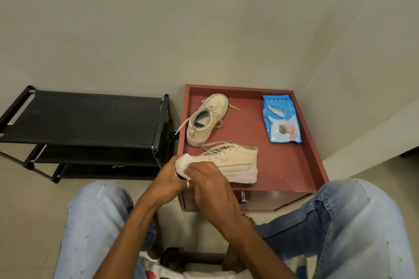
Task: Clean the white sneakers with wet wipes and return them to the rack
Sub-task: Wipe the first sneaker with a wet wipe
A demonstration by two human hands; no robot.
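While the person sits with knees in pale blue jeans [95, 229] spread wide, both hands meet at the toe of a cream high-top sneaker with a pink patch on its sole [235, 165]. This near sneaker stands on its sole at the front edge of a reddish-brown cabinet with a raised rim round its top [301, 161], toe to the left and heel to the right. The left hand [166, 179] is curled round the toe from the left. The right hand [210, 188] has its fingers clamped on a crumpled white wet wipe [184, 162], which lies pressed against the toe. A second cream sneaker [206, 120] stands farther back, heel toward the person, laces loose. A blue plastic pack of wipes [282, 120] lies flat at the right of the top, well apart from both shoes. A black fabric-shelved rack [86, 118] stands just beside the cabinet on the left.
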